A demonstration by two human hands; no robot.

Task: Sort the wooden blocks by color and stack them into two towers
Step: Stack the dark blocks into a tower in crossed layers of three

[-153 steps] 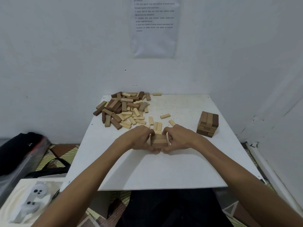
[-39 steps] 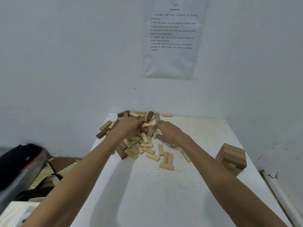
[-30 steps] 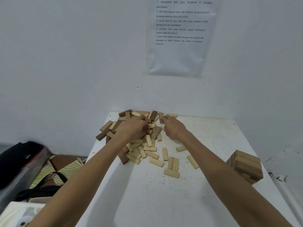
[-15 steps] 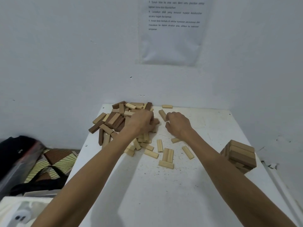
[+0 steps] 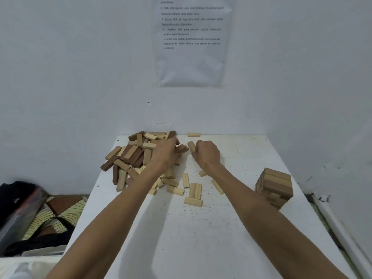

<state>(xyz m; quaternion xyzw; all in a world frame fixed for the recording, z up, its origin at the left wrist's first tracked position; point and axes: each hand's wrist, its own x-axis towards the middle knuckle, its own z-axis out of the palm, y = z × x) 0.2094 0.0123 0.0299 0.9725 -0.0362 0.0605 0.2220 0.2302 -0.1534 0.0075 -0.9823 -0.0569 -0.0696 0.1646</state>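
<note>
A mixed pile of dark brown and light wooden blocks (image 5: 132,156) lies at the table's far left. My left hand (image 5: 164,155) is on the pile's right side, fingers curled over brown blocks (image 5: 182,148) that stick out beside it. Just to the right, my right hand (image 5: 207,153) has its fingers curled and pinches a light block (image 5: 191,146) at its tips. Several loose light blocks (image 5: 194,191) lie flat in front of the hands. A short tower of brown blocks (image 5: 274,187) stands near the right edge.
The white table (image 5: 201,238) is pushed into a corner of white walls, with a printed sheet (image 5: 192,41) taped above it. One light block (image 5: 193,134) lies alone at the far edge. Bags and a patterned mat (image 5: 46,210) are on the floor to the left.
Both hands left the small light stack in the middle and reached out to the pile. Over the last second they stayed there, the right hand closing on a light block.
</note>
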